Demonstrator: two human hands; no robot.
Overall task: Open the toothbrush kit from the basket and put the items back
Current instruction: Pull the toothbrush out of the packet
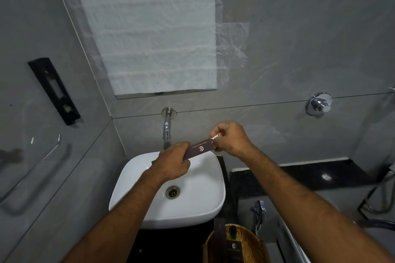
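Note:
The toothbrush kit [199,149] is a long dark brown box with a gold logo, held level above the white sink. My left hand [173,163] grips its near end. My right hand [229,139] pinches the pale flap at its far end, which stands partly lifted. What is inside the box is hidden. The wicker basket [252,241] sits at the bottom edge, below my right forearm, with other dark brown boxes [221,239] standing in it.
A white basin [192,203] with a drain lies under my hands, and a chrome tap [167,128] juts from the grey wall. A black counter [310,175] runs to the right. A towel bar [32,171] hangs on the left wall.

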